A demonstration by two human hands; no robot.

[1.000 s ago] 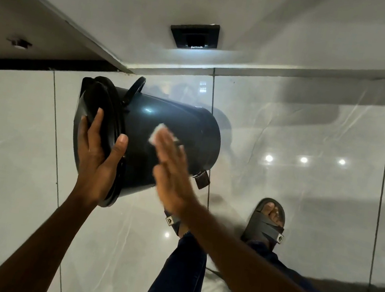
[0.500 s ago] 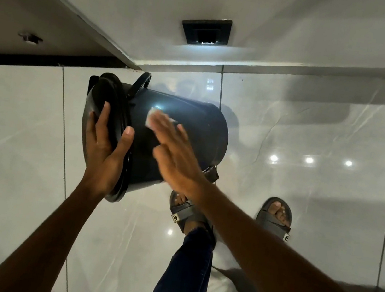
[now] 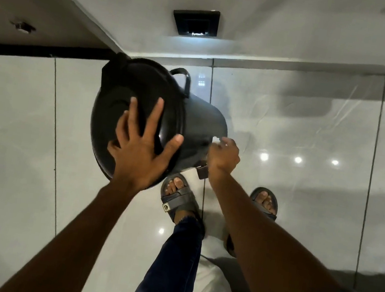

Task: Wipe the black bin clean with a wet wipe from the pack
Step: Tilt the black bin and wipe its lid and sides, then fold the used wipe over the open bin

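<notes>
1. Above the glossy tiled floor, the black bin is held tilted well off upright, its lidded top turned toward the camera and its base pointing away toward 2 o'clock.
2. From the 7 o'clock corner of the view the left forearm rises bare and nearly straight to the left hand, which lies flat against the bin's lid.
3. That hand is spread wide: the fingers fan toward 12 o'clock across the lid, and the thumb reaches toward 2 o'clock and hooks over the lid's rim, so the palm props the bin rather than closing round it.
4. From the 4 o'clock corner the right forearm runs up toward 11 o'clock, ending in the right hand at the bin's lower side wall, near its base.
5. The right fingers are curled in a loose fist, knuckles toward the camera, and pinch a small white wet wipe, of which only a corner shows at the fingertips, pressed to the black wall.
6. The bin's carry handle stands out at 12 o'clock from the body, and its pedal sticks out at 6 o'clock, just beside the right wrist.
7. Below the bin, at 6 o'clock, two feet in dark sandals stand on the tiles, with dark trousers beneath the arms.
8. At 12 o'clock a black square plate sits in the pale wall.
</notes>
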